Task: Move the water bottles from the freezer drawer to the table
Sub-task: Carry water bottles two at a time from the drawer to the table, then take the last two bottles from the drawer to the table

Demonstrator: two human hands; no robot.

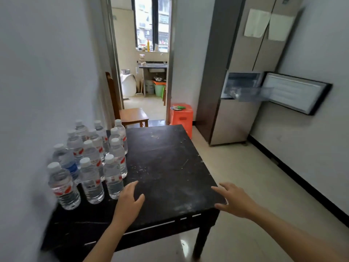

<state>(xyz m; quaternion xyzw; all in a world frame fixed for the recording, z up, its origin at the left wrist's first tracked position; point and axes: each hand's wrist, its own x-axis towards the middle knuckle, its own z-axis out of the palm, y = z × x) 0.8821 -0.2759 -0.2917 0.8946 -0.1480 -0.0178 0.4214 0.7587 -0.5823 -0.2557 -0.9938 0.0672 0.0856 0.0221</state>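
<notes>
Several clear water bottles (92, 163) with white caps and red labels stand upright in a cluster on the left part of the black table (170, 163), against the wall. My left hand (128, 201) hovers over the table just right of the nearest bottles, fingers relaxed, holding nothing. My right hand (234, 200) is over the table's right front corner, fingers spread and empty. At the far right the fridge (236, 120) has its freezer door (294, 93) swung open and a clear freezer drawer (251, 94) pulled out; a bottle seems to lie inside it.
A wooden chair (130, 114) stands behind the table by the doorway. An orange plastic stool (182, 118) sits between table and fridge. Tiled floor runs along the table's right side up to the fridge. A kitchen shows through the doorway.
</notes>
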